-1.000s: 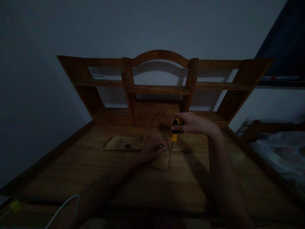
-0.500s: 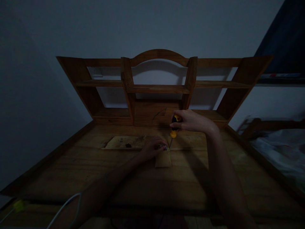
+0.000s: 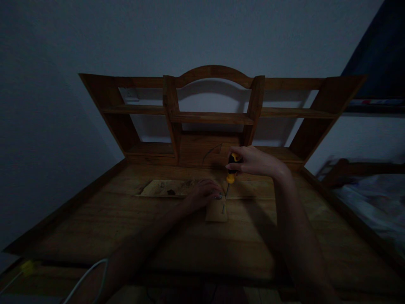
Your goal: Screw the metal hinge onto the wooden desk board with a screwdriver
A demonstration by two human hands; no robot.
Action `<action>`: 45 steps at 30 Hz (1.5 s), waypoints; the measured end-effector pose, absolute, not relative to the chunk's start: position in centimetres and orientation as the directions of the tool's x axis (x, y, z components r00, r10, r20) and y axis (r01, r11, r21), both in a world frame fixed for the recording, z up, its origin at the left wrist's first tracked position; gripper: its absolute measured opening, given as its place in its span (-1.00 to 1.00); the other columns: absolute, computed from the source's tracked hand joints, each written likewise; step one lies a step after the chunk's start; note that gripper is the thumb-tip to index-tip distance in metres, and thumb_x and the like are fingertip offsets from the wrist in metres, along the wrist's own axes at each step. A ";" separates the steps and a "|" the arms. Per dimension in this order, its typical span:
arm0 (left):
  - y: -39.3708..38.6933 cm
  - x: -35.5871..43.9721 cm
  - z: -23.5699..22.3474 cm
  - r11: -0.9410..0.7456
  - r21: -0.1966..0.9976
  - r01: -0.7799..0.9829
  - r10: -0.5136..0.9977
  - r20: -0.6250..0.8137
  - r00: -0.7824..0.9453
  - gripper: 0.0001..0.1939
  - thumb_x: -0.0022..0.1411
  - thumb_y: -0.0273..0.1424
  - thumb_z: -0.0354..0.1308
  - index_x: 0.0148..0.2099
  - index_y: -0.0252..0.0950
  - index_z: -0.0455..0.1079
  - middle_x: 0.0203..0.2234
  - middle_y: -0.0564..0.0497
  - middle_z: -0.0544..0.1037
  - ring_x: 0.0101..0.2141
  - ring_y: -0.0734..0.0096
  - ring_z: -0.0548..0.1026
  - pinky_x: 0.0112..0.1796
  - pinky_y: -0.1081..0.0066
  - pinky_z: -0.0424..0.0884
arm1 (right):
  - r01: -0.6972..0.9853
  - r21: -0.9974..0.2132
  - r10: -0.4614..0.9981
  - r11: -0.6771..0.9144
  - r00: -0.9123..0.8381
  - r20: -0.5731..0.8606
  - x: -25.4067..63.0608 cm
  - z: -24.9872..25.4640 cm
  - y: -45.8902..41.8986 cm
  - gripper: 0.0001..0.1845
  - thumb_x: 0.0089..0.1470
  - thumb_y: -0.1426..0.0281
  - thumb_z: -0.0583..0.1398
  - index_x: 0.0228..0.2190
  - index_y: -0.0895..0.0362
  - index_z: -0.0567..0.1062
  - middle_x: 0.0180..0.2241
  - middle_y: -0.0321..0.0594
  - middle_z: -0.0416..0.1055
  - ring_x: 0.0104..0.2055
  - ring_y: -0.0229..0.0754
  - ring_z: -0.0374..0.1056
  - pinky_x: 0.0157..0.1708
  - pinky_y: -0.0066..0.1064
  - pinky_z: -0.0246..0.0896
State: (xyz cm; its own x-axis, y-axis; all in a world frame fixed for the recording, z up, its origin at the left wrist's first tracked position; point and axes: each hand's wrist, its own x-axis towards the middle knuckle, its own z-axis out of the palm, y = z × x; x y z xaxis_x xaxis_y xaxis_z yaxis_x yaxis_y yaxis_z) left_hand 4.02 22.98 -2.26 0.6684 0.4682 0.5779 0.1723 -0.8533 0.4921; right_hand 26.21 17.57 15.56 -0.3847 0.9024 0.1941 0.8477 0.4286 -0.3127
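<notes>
My right hand (image 3: 253, 161) is closed round the black and yellow handle of a screwdriver (image 3: 231, 169), held almost upright with its thin shaft pointing down at a small pale wooden block (image 3: 216, 212). My left hand (image 3: 202, 194) rests on the block's far left corner, fingers curled, with something small and shiny at the fingertips that I cannot make out. The screwdriver tip sits just right of those fingertips. The block lies on a wooden desk top (image 3: 177, 236).
A flat wooden board (image 3: 164, 188) lies behind my left hand. A shelved hutch (image 3: 211, 118) with an arched top stands at the desk's back. A white cable (image 3: 85, 274) loops at the near left edge. A bed with pale bedding (image 3: 373, 202) is on the right. The room is dim.
The block has turned a little and now lies squarer to me. My right hand and the screwdriver have shifted slightly up and left. The left hand stays on the block.
</notes>
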 end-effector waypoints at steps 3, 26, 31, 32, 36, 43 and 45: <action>22.9 3.6 -1.8 -0.882 0.426 0.199 0.425 0.543 0.724 -0.76 0.32 -0.23 0.15 -0.07 -0.22 0.48 -0.16 -0.03 0.54 -0.07 0.30 0.44 0.00 0.27 0.29 | 0.853 -0.310 0.907 0.420 -0.379 0.185 26.1 15.6 17.6 -0.77 0.11 0.21 0.24 -0.30 0.12 0.43 -0.34 -0.20 0.51 -0.32 -0.17 0.42 -0.39 -0.44 0.16; 15.8 9.0 -3.0 -0.878 -0.291 0.379 0.295 0.292 0.909 -0.79 0.38 -0.50 -0.02 -0.01 -0.38 0.35 -0.16 -0.13 0.46 -0.11 0.20 0.40 -0.07 0.20 0.32 | 0.857 -0.288 0.902 0.427 -0.380 0.204 25.2 15.5 17.4 -0.74 0.09 0.24 0.27 -0.23 0.13 0.43 -0.31 -0.20 0.46 -0.30 -0.21 0.35 -0.38 -0.46 0.06; 14.2 9.3 -2.9 -0.841 -0.258 0.475 0.403 0.287 0.869 -0.80 0.34 -0.55 -0.01 -0.04 -0.37 0.38 -0.12 -0.14 0.47 -0.02 0.18 0.39 0.00 0.17 0.32 | 0.854 -0.277 0.894 0.440 -0.386 0.229 25.1 15.5 17.2 -0.77 0.10 0.26 0.27 -0.27 0.15 0.44 -0.32 -0.19 0.46 -0.33 -0.22 0.34 -0.40 -0.45 0.04; 13.8 9.2 -2.7 -0.826 -0.248 0.506 0.439 0.282 0.853 -0.79 0.33 -0.57 0.00 -0.04 -0.37 0.38 -0.10 -0.15 0.47 0.00 0.16 0.38 0.01 0.16 0.32 | 0.852 -0.275 0.890 0.445 -0.389 0.236 25.1 15.5 17.1 -0.78 0.10 0.27 0.27 -0.27 0.15 0.44 -0.32 -0.19 0.46 -0.33 -0.22 0.34 -0.40 -0.45 0.04; 12.5 8.3 -1.5 -0.771 -0.204 0.603 0.546 0.277 0.791 -0.72 0.33 -0.60 -0.06 -0.01 -0.35 0.40 0.01 -0.15 0.44 0.08 0.11 0.35 0.10 0.08 0.28 | 0.852 -0.268 0.886 0.450 -0.389 0.251 25.3 15.6 16.9 -0.77 0.10 0.26 0.27 -0.26 0.14 0.44 -0.32 -0.19 0.46 -0.31 -0.21 0.34 -0.39 -0.44 0.05; 12.1 8.0 -2.0 -0.742 -0.119 0.659 0.596 0.332 0.731 -0.70 0.34 -0.57 -0.08 -0.01 -0.29 0.41 0.05 -0.13 0.41 0.13 0.12 0.31 0.17 -0.01 0.18 | 0.891 -0.224 0.914 0.395 -0.355 0.196 25.0 15.6 16.6 -0.71 0.07 0.26 0.29 -0.19 0.13 0.45 -0.25 -0.15 0.48 -0.25 -0.16 0.38 -0.37 -0.44 0.06; 12.1 8.0 -2.1 -0.745 -0.118 0.656 0.589 0.345 0.731 -0.69 0.33 -0.58 -0.07 0.02 -0.29 0.40 0.06 -0.14 0.40 0.13 0.11 0.30 0.18 -0.03 0.17 | 0.902 -0.206 0.921 0.378 -0.344 0.186 25.0 15.6 16.4 -0.68 0.06 0.28 0.29 -0.15 0.13 0.45 -0.22 -0.13 0.48 -0.20 -0.14 0.38 -0.34 -0.43 0.08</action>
State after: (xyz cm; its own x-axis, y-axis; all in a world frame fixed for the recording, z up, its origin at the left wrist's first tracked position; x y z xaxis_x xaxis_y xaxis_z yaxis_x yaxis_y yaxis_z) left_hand 7.96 12.11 -2.14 0.7309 0.5890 0.3447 0.6561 -0.7454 -0.1176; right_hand 24.96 16.44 15.60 -0.3435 0.9206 0.1856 0.9025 0.3783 -0.2060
